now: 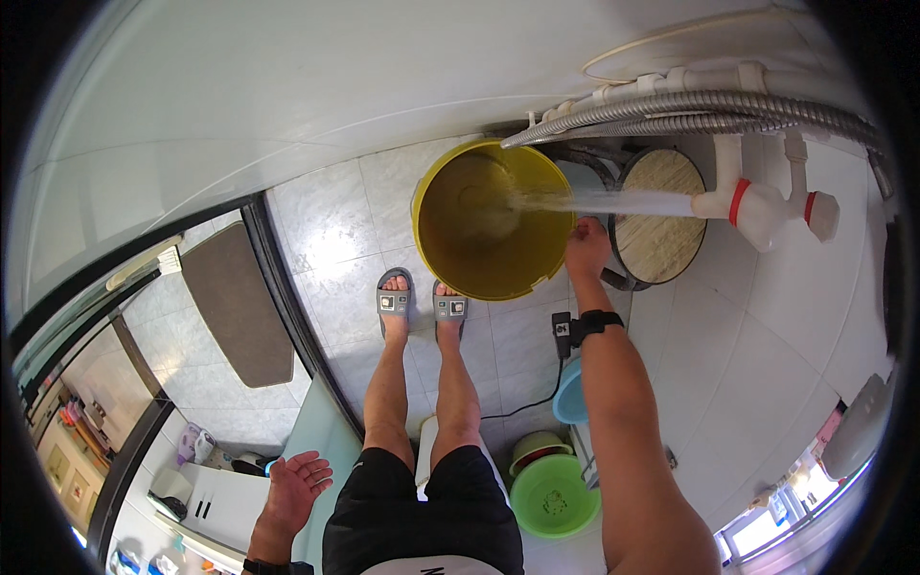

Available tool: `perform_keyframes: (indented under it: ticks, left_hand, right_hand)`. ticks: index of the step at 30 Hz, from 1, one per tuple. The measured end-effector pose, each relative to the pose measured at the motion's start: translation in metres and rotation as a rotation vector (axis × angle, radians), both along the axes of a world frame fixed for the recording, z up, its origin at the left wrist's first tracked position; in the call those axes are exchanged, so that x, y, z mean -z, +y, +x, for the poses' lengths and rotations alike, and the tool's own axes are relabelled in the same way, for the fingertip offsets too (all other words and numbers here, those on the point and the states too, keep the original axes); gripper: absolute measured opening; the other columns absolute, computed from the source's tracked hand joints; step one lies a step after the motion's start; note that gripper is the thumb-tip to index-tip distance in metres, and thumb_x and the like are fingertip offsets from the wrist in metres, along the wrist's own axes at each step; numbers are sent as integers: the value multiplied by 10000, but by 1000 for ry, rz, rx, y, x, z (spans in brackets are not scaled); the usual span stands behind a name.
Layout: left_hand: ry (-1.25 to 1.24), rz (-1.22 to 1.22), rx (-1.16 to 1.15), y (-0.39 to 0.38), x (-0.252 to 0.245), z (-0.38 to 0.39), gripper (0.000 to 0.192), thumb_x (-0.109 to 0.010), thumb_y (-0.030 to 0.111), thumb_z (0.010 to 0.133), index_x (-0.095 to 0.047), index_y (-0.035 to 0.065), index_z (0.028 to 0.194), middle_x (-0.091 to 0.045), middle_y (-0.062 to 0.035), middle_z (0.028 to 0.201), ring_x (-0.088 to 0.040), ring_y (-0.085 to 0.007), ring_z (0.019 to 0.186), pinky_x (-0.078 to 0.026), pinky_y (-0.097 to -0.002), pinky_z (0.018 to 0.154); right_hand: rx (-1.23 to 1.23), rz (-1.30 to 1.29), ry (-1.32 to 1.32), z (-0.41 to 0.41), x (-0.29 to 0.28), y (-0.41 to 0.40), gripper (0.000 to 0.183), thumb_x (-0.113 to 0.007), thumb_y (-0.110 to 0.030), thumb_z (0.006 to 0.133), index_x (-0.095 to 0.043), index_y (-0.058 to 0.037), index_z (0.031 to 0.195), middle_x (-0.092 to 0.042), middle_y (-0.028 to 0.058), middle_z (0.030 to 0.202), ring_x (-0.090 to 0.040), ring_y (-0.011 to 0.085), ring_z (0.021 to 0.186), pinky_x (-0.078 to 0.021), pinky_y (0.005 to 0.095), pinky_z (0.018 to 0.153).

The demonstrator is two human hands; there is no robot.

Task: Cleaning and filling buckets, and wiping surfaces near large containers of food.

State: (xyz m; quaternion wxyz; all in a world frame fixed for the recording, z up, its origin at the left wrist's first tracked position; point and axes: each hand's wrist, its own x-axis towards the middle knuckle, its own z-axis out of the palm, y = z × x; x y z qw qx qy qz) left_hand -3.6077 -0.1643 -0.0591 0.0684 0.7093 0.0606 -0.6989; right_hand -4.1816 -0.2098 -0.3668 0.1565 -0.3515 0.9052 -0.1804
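A large yellow plastic bucket (496, 287) stands on the tiled floor in front of my feet, with water inside it. One notch shows in its near rim. Water (625, 201) streams from a white plastic tap (711, 205) with a red ring and splashes onto the surface in the bucket. My right hand (588, 251) is curled at the bucket's right rim and grips it; some fingers are hidden. Low on the left, my left hand (295, 483) hangs with its palm turned up, fingers apart and nothing in it.
A round wood-topped stool (661, 244) stands right of the bucket, beneath the tap. Flexible metal hoses (690, 111) run along the wall above. Blue (570, 395) and green basins (546, 507) lie near my legs. At left, a dark door frame (287, 302) borders a brown mat (241, 316).
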Motion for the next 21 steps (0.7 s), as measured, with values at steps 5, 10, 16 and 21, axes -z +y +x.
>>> perform_keyframes:
  ticks: [5,10,16,21]
  left_hand:
    - [-22,9,23,-1,2,3,615,-272,544,984,-538,36,1207,-622,-135,1111,-588,-286,1055,-464,-431,948]
    - [-15,-24,11,1,1,8,633,-261,559,983,-534,38,1214,-622,-137,1117,-589,-288,1058,-465,-433,951]
    - [-4,-11,23,-5,-3,5,646,-296,566,977,-520,20,1240,-611,-154,1137,-576,-303,1075,-452,-445,968]
    - [91,-106,10,-30,-26,1,628,-356,548,968,-516,18,1264,-602,-165,1169,-564,-310,1104,-442,-450,992]
  right_hand:
    - [16,2,115,6,-2,-2,119,-615,-40,768,-672,-49,871,-668,182,786,-649,382,756,-520,451,661]
    - [35,-68,63,4,-6,3,121,-615,-43,781,-681,-57,880,-673,171,777,-655,354,737,-522,432,645]
    - [234,-240,-298,8,-27,33,83,-663,-23,804,-663,-11,886,-668,81,768,-635,192,666,-508,332,621]
    - [518,-374,-807,51,-102,73,123,-643,57,818,-642,21,936,-644,74,782,-610,145,663,-496,279,601]
